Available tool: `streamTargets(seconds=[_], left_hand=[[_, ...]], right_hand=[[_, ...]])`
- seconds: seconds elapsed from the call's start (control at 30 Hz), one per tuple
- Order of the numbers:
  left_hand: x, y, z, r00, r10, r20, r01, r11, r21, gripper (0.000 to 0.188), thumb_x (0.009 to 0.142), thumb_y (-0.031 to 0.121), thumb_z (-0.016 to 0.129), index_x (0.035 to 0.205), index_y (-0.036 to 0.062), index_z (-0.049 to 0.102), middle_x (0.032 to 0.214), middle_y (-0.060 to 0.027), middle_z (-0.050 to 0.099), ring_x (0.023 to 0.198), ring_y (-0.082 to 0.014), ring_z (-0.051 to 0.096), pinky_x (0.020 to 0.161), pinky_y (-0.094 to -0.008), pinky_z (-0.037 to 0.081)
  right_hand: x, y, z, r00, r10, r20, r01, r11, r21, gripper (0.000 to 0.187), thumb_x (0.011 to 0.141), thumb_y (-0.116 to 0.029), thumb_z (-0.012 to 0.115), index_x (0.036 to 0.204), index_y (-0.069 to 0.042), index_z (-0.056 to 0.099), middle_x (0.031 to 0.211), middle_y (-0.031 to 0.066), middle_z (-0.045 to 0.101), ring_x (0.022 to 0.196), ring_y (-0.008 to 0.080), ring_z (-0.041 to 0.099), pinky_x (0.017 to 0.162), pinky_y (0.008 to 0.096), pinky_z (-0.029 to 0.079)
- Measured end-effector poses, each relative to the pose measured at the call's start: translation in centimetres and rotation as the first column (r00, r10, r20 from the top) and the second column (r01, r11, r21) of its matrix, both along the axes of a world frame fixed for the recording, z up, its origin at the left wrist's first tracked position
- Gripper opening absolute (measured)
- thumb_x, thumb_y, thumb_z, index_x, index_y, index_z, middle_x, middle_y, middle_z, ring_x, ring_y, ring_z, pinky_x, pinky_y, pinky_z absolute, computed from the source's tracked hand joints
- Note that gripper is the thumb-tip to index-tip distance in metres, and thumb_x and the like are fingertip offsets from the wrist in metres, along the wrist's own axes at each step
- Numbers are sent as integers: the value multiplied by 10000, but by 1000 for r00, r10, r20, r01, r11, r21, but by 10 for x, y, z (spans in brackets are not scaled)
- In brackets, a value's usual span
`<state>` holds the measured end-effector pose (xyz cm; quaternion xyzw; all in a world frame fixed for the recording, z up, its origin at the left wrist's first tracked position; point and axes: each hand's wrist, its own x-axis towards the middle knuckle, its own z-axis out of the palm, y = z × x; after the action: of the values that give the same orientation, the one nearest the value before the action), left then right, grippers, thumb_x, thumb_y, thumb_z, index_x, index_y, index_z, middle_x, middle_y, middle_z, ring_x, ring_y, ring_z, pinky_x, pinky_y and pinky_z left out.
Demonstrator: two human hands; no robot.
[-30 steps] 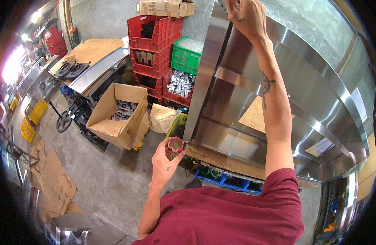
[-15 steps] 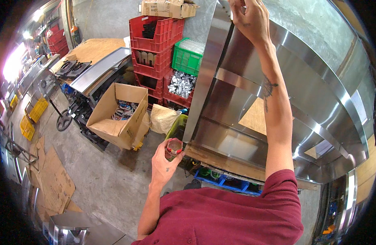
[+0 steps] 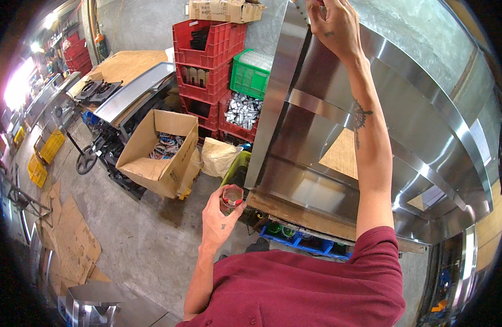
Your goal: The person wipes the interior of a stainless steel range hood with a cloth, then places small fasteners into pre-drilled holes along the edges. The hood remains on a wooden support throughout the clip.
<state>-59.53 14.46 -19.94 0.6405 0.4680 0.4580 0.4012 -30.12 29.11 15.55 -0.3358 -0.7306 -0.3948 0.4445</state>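
My left hand (image 3: 218, 217) is wrapped round a small round cup (image 3: 232, 195) with a reddish rim, held upright in front of my body. My right hand (image 3: 338, 28) is stretched far up to the top edge of the view, at the upper end of a large shiny stainless steel frame (image 3: 286, 71). Its fingers are bent together by a row of small holes along the metal edge. The fingertips are partly cut off by the picture's edge, so what they pinch is too small to make out.
The steel piece rests on a wooden-edged bench (image 3: 283, 213), with a blue crate (image 3: 305, 242) beneath. To the left stand a cardboard box (image 3: 174, 174) of wire bundles, stacked red crates (image 3: 221, 54), a green crate (image 3: 245, 82) and a yellow-green bin (image 3: 239, 163). Flattened cardboard (image 3: 74, 240) lies on the floor.
My right hand has turned slightly at the far end of the steel frame, and more of its back shows. My left hand with the cup has hardly moved.
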Motion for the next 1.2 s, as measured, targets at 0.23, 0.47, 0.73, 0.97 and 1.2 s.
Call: streamTargets(seconds=[0.23, 0.47, 0.73, 0.97, 1.2], left_hand=[[0, 0, -2, 1000, 2, -8, -2, 1000, 18, 626, 872, 215, 907, 1401, 12, 641, 1222, -149, 764, 1032, -244, 742, 945, -380, 579], [-1, 0, -2, 1000, -1, -4, 1, 1000, 2, 632, 874, 204, 908, 1410, 8, 635, 1233, -143, 763, 1033, -230, 740, 944, -374, 583], [-2, 0, -5, 1000, -4, 1, 4, 1000, 22, 642, 880, 202, 905, 1423, 10, 622, 1250, -146, 759, 1062, -235, 746, 950, -372, 584], [-3, -1, -4, 1000, -1, 12, 1, 1000, 23, 623, 876, 193, 906, 1404, 11, 633, 1239, -145, 760, 1058, -233, 747, 950, -374, 585], [-3, -2, -4, 1000, 14, 3, -14, 1000, 2, 611, 866, 185, 904, 1393, 17, 644, 1225, -145, 761, 1036, -237, 748, 943, -375, 585]], right_hand=[[2, 2, 1, 1000, 8, 3, -8, 1000, -11, 144, 1011, -94, 664, 1113, 9, 666, 1016, 204, 641, 917, 414, 679, 793, 448, 555], [4, 3, 2, 999, -11, 32, 12, 1000, -7, 140, 1017, -93, 642, 1105, 12, 666, 1013, 204, 642, 917, 414, 672, 801, 452, 553], [3, 2, 0, 1000, 2, 1, -2, 1000, -27, 138, 1014, -89, 635, 1107, 7, 668, 1012, 203, 640, 917, 411, 673, 801, 450, 552], [4, 3, 1, 1000, 5, 27, -5, 1000, 6, 142, 1006, -75, 643, 1124, 0, 668, 1014, 198, 640, 903, 400, 678, 784, 443, 555], [6, -3, -1, 998, 25, -50, -29, 998, -63, 149, 1019, -101, 648, 1126, 1, 667, 1007, 198, 635, 875, 383, 671, 762, 435, 549]])
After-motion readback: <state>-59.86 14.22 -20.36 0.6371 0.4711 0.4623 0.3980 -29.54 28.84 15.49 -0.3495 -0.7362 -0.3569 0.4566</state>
